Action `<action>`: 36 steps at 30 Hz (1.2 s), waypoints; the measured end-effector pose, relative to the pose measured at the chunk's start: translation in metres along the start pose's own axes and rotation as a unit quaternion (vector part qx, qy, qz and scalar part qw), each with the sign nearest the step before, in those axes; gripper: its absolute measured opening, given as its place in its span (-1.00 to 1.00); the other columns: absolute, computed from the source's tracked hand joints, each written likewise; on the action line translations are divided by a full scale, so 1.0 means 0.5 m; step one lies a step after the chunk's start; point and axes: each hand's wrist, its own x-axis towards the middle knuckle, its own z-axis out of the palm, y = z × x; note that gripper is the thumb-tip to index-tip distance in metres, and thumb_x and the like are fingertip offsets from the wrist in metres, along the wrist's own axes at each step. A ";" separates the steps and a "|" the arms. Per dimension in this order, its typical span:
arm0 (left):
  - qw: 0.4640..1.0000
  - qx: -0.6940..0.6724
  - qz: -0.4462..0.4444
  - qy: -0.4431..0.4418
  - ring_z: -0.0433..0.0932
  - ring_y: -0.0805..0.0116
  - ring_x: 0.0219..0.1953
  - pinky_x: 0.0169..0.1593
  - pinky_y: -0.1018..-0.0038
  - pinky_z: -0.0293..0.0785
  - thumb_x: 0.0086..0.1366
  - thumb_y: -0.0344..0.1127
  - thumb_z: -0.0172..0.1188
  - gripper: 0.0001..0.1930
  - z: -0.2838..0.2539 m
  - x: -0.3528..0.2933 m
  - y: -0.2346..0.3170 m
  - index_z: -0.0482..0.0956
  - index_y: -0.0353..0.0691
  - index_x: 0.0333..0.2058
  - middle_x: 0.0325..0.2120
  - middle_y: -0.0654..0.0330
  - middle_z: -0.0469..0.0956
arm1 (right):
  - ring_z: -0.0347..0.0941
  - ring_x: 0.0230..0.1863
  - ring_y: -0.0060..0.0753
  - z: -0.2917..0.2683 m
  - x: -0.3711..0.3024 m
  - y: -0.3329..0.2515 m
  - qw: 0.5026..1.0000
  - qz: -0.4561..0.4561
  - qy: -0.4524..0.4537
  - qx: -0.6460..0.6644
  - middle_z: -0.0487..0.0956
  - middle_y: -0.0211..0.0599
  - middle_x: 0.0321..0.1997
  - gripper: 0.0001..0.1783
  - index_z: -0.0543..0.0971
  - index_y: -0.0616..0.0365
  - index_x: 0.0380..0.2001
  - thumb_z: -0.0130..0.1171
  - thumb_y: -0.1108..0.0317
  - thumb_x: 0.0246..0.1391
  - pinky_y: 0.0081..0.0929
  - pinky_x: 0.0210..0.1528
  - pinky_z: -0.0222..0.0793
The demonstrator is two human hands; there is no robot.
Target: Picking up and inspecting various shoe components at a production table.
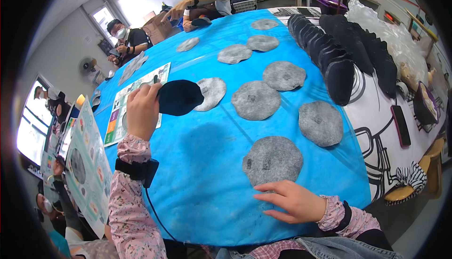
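Note:
Raised over the left part of the table, my left hand (144, 106) pinches the edge of a black, roundish fabric piece (181, 97), its dark face toward me. My right hand (293, 201) is low over the front of the table with fingers stretched out, holding nothing. Its fingertips are at the lower edge of a grey felt-like disc (274, 158) with small darker marks. Similar grey discs lie spread out beyond it, among them one (255, 100) in the middle and one (321, 123) to the right. Another grey disc (211, 93) is partly hidden behind the black piece.
A blue sheet (202, 183) covers the table. Rows of stacked black pieces (325, 54) stand at the far right, near a clear plastic bag (386, 28) and a dark phone-like object (400, 126). Printed sheets (117, 118) lie left. Co-workers (214, 0) sit around the table.

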 end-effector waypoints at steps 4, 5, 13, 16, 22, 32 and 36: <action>1.000 -0.002 -0.006 0.014 0.47 0.17 -0.30 -0.12 0.32 0.34 0.11 -0.44 0.11 -0.75 -0.009 -0.002 0.012 0.47 -0.07 -0.20 -0.44 0.20 0.44 | 0.38 -0.05 -0.18 -0.013 -0.003 0.001 1.000 0.006 0.004 -0.005 0.38 -0.19 0.06 -0.54 0.40 0.14 -0.01 0.18 0.33 -0.02 -0.33 -0.04 0.31; 1.000 -0.004 -0.012 0.020 0.47 0.17 -0.31 -0.13 0.33 0.35 0.11 -0.44 0.10 -0.77 -0.009 0.000 0.016 0.47 -0.07 -0.21 -0.44 0.20 0.44 | 0.38 -0.05 -0.18 -0.019 -0.004 0.004 1.000 0.005 0.010 -0.006 0.39 -0.20 0.05 -0.56 0.41 0.14 -0.02 0.18 0.34 -0.02 -0.33 -0.05 0.31; 0.992 -0.082 -0.091 0.017 0.45 0.13 -0.45 -0.34 0.25 0.37 0.11 -0.54 0.04 -0.48 -0.075 -0.116 0.022 0.41 0.07 0.06 -0.43 0.10 0.43 | 0.40 -0.07 -0.15 0.013 0.023 -0.008 1.000 -0.013 0.013 0.014 0.45 -0.17 -0.04 -0.60 0.45 0.16 -0.09 0.19 0.42 -0.07 -0.33 -0.05 0.34; 0.983 -0.144 -0.110 0.008 0.43 0.07 -0.43 -0.34 0.24 0.35 0.09 -0.53 0.09 -0.41 -0.073 -0.094 0.107 0.28 -0.06 0.14 -0.42 0.03 0.39 | 0.42 -0.10 -0.12 -0.015 0.007 -0.021 1.000 0.003 0.020 -0.018 0.45 -0.13 -0.06 -0.62 0.47 0.19 -0.13 0.19 0.49 -0.11 -0.34 -0.08 0.36; 0.971 -0.210 -0.114 0.018 0.46 0.16 -0.39 -0.30 0.32 0.36 0.12 -0.47 0.12 -0.60 -0.125 -0.148 0.131 0.36 -0.13 -0.02 -0.37 0.13 0.41 | 0.44 -0.14 -0.12 0.009 0.027 -0.038 0.999 0.012 0.041 -0.026 0.46 -0.09 -0.11 -0.65 0.48 0.23 -0.16 0.15 0.57 -0.13 -0.38 -0.14 0.41; 0.931 -0.286 -0.223 0.046 0.52 0.28 -0.37 -0.30 0.46 0.43 0.13 -0.44 0.17 -0.84 -0.196 -0.187 0.121 0.41 -0.24 -0.30 -0.43 0.13 0.46 | 0.42 -0.11 -0.10 0.006 0.018 -0.024 0.998 0.004 0.051 -0.026 0.45 -0.09 -0.11 -0.66 0.48 0.23 -0.17 0.12 0.58 -0.11 -0.37 -0.09 0.37; 0.890 -0.346 -0.254 0.153 0.48 0.30 -0.37 -0.34 0.47 0.43 0.15 -0.39 0.16 -0.81 -0.209 -0.198 0.108 0.40 -0.23 -0.27 -0.38 0.11 0.43 | 0.43 -0.12 -0.15 0.006 0.015 -0.028 0.997 0.024 0.061 -0.030 0.44 -0.11 -0.09 -0.67 0.48 0.22 -0.17 0.12 0.58 -0.10 -0.40 -0.11 0.38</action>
